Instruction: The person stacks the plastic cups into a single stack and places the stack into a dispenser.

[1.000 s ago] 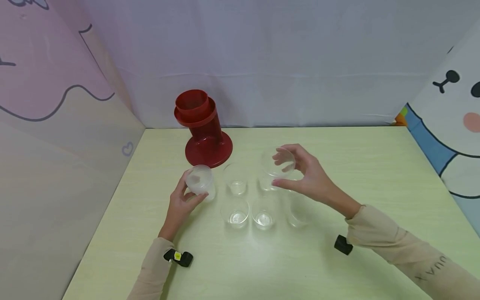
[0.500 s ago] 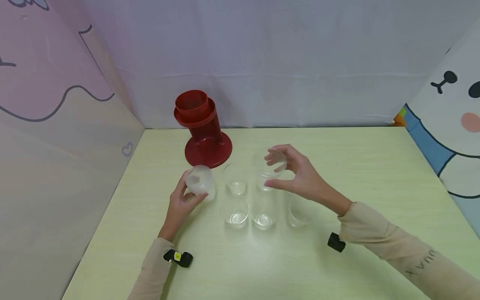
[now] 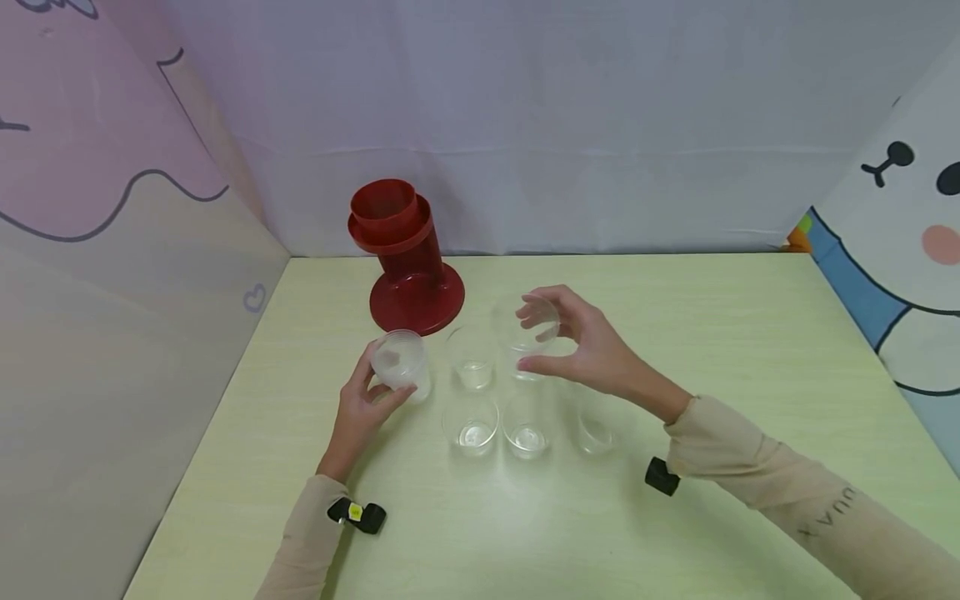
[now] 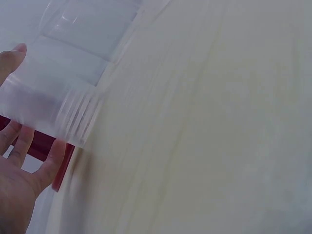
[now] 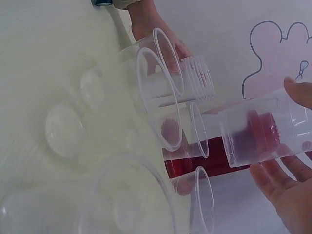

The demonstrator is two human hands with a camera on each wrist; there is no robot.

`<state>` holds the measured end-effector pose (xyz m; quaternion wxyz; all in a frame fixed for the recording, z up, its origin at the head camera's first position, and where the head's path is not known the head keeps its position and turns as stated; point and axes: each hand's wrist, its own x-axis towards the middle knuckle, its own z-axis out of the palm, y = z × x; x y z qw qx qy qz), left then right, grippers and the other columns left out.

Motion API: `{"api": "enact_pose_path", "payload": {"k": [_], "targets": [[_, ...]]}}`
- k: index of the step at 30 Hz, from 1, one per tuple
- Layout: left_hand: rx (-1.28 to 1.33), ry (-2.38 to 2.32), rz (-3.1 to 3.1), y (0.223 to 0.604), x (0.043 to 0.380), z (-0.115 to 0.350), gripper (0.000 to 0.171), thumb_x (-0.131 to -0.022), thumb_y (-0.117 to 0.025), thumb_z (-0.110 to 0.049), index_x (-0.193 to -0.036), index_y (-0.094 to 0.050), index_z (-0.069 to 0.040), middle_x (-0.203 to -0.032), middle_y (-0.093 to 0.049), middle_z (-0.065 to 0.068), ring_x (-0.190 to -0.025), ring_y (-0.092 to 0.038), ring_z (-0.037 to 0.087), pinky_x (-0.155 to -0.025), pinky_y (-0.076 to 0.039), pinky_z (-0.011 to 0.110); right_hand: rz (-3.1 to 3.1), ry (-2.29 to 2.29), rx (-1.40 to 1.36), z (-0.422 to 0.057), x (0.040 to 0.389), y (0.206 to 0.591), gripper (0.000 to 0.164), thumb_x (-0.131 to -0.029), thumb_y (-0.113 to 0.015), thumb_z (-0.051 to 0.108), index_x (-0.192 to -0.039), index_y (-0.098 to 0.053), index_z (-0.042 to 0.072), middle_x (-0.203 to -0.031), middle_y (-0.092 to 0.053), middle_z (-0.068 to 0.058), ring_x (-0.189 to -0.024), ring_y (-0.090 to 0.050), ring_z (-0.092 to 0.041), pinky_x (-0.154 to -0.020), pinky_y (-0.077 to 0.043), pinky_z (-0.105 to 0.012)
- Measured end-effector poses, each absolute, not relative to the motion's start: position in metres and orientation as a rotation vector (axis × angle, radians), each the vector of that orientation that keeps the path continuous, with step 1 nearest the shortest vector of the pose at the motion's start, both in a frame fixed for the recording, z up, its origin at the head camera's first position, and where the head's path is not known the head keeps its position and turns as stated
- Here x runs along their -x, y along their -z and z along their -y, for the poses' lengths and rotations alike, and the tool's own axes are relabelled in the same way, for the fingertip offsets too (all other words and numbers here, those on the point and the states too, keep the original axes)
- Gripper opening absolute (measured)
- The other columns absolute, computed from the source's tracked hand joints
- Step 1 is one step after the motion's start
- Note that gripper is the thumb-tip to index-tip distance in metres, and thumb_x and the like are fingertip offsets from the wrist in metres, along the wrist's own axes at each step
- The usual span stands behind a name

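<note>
At the left, my left hand (image 3: 363,408) grips a stack of nested clear plastic cups (image 3: 400,360), thumb on the near side. Its several rims show as close ridges in the left wrist view, where fingers lie under the stack (image 4: 53,97). My right hand (image 3: 588,346) holds one clear plastic cup (image 3: 510,325) between thumb and fingers, raised over the back of the group of cups. In the right wrist view this held cup (image 5: 243,139) is near the standing cups. Several clear cups stand upright in rows between the hands, including a front cup (image 3: 527,433) and a back-left cup (image 3: 474,362).
A red tube-shaped stand (image 3: 412,292) with a wide round base and stepped top rises behind the stack. A pale yellow-green table (image 3: 525,533) lies beneath everything. White cloth (image 3: 570,150) hangs along the back edge, with printed panels on both sides.
My right hand has shifted left with its cup, by a small distance each time, now overlapping the back of the cup group. My left hand and its stack have stayed put.
</note>
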<state>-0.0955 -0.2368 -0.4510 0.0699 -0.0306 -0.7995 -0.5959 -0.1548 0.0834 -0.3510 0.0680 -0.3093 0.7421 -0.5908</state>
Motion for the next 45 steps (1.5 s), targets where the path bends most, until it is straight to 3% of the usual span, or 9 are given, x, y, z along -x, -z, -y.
{"api": "enact_pose_path", "payload": {"k": [11, 23, 33, 45], "targets": [[0.104, 1.798, 2.4, 0.45, 0.096, 0.236, 0.072, -0.081, -0.076, -0.014, -0.142, -0.038, -0.023, -0.135, -0.046, -0.001, -0.121, -0.043, 0.016, -0.095, -0.047, 0.039, -2.202, 1.764, 0.935, -0.075, 0.159, 0.352, 0.069, -0.072, -0.082, 0.004, -0.131, -0.046, 0.013, -0.122, -0.057, -0.003, -0.111, -0.056, -0.02, -0.089, -0.049, -0.044], [0.107, 1.794, 2.394, 0.451, 0.096, 0.236, 0.072, -0.081, -0.076, -0.014, -0.142, -0.038, -0.022, -0.135, -0.047, 0.0, -0.121, -0.043, 0.016, -0.094, -0.047, 0.037, -2.144, 1.764, 0.984, -0.061, 0.162, 0.349, 0.065, -0.074, -0.08, 0.004, -0.129, -0.046, 0.011, -0.12, -0.057, -0.005, -0.111, -0.055, -0.026, -0.088, -0.046, -0.053], [0.124, 1.789, 2.389, 0.451, 0.096, 0.236, 0.072, -0.081, -0.075, -0.012, -0.143, -0.038, -0.021, -0.136, -0.046, 0.001, -0.121, -0.043, 0.017, -0.095, -0.047, 0.039, -2.162, 1.726, 0.974, -0.051, 0.166, 0.348, 0.064, -0.074, -0.081, 0.009, -0.128, -0.047, 0.012, -0.118, -0.057, -0.003, -0.109, -0.056, -0.021, -0.087, -0.05, -0.043], [0.14, 1.784, 2.372, 0.452, 0.097, 0.237, 0.073, -0.08, -0.075, -0.007, -0.143, -0.038, -0.016, -0.134, -0.047, 0.008, -0.118, -0.045, 0.017, -0.092, -0.049, 0.035, -2.145, 1.705, 0.928, -0.036, 0.169, 0.344, 0.064, -0.074, -0.082, 0.01, -0.127, -0.046, 0.008, -0.117, -0.058, -0.006, -0.109, -0.057, -0.026, -0.088, -0.05, -0.047]]}}
